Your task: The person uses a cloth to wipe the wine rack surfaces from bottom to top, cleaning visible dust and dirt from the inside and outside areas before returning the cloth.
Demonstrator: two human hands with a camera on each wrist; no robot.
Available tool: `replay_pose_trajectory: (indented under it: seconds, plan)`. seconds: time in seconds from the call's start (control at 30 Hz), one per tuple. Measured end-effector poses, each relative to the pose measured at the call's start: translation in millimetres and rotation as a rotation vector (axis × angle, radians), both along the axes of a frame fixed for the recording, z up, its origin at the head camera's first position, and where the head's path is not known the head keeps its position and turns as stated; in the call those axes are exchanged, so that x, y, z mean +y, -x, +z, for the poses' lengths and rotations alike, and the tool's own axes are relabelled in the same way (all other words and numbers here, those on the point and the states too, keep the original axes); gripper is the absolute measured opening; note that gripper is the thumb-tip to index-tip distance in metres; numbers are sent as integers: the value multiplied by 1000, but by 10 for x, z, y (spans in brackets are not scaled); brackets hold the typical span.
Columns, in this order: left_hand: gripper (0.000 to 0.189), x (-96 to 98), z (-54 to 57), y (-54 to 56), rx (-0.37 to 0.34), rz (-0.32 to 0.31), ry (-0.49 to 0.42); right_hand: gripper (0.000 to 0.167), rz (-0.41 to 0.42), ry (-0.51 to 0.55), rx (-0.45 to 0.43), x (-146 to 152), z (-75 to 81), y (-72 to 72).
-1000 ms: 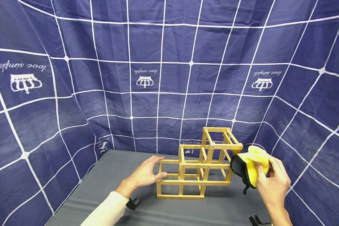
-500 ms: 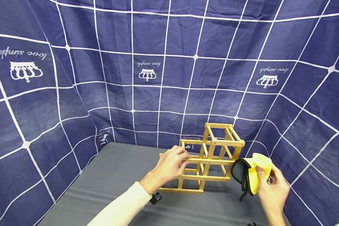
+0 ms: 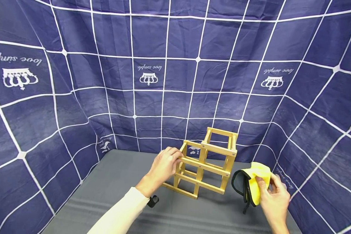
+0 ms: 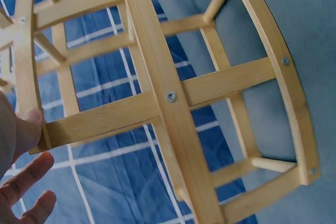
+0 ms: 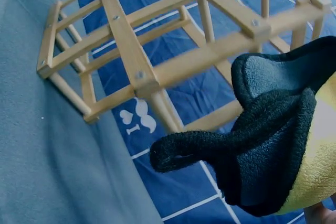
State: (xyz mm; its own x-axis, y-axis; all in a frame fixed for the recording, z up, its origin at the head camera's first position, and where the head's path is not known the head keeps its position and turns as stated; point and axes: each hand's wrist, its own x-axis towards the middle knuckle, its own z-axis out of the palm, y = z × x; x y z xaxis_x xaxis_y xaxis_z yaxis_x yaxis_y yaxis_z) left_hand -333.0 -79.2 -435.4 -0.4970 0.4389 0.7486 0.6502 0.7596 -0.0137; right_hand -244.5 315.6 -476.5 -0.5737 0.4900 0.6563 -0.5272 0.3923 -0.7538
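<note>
A stepped wooden rack (image 3: 206,166) of pale slats and dowels stands at an angle on the grey surface. My left hand (image 3: 162,164) grips the left end of its middle rail. The thumb (image 4: 29,129) lies against the slat's end in the left wrist view, with other fingertips just below. Right of the rack, my right hand (image 3: 276,196) pinches a folded cloth (image 3: 258,187), yellow on one side and grey on the other, with black edging. Its dark edge loop (image 5: 178,150) hangs in front of the rack in the right wrist view, apparently apart from the wood.
Grey fabric (image 3: 105,191) covers the work surface. Blue sheets (image 3: 152,104) with white grid lines and printed crowns rise behind it and on both sides. A black strap (image 3: 153,201) sits at the left wrist.
My left hand has moved right from the rack's low left end onto the middle rail. The rack has since turned and shifted left. The cloth has lowered slightly in my right hand.
</note>
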Motion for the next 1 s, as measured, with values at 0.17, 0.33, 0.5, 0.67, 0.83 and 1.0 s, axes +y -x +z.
replay_pose_trajectory:
  seconds: [0.17,0.33,0.5,0.67,0.83,1.0]
  plan:
    - [24,-192,-70,143,27,26,-54,45,60,21,-14,-77,-49,-10]
    - [28,-353,-90,218,23,50,-89,43,109,8,-5,-158,-73,-12]
    - [30,-396,-85,180,-13,54,-118,42,143,2,-23,-232,-80,-11]
    - [33,-247,-80,14,41,47,-175,44,138,-9,-20,-264,-96,-2]
    - [32,100,-56,-215,164,-44,-246,44,135,-13,-31,-280,-119,7]
    - [42,556,-76,-426,169,-74,-281,44,141,-4,-29,-303,-134,7]
